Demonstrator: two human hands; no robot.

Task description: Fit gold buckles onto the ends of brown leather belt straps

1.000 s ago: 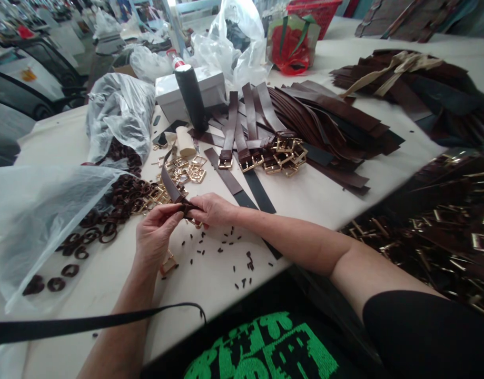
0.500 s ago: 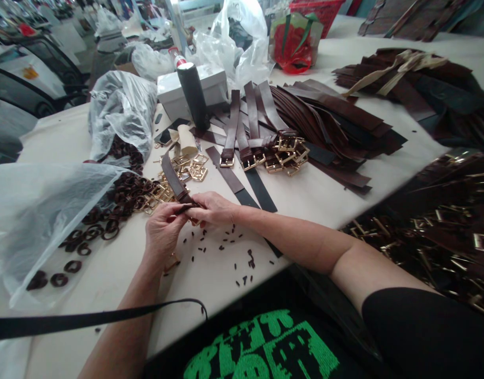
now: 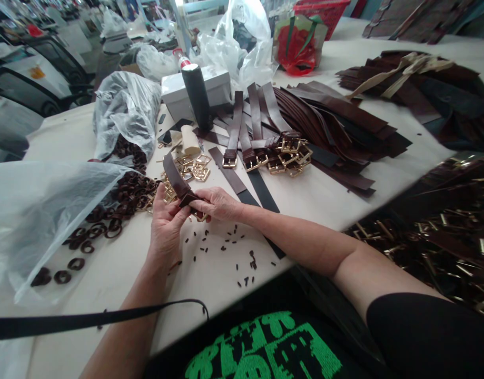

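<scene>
A dark brown leather belt strap [image 3: 174,176] is held between both hands, its free part curving up and away from me. My left hand [image 3: 165,223] grips the folded end of the strap from the left, thumb pressed against it. From the right, my right hand [image 3: 217,204] pinches the same end, where a gold buckle [image 3: 199,215] shows partly under the fingers. Loose gold buckles [image 3: 198,167] lie just beyond the hands. Small dark bits [image 3: 223,248] are scattered on the table nearer to me.
Brown leather loops [image 3: 127,197] spill from plastic bags at left. Belts with buckles [image 3: 291,150] and a strap stack [image 3: 316,113] lie at right. Behind stand a black bottle [image 3: 197,97], a white box [image 3: 173,95] and a red basket [image 3: 328,13]. More buckled straps hang past the right edge.
The strap's end has turned in my hands, so its folded brown face and the gold buckle show more. My left fingers have lifted and spread a little around it.
</scene>
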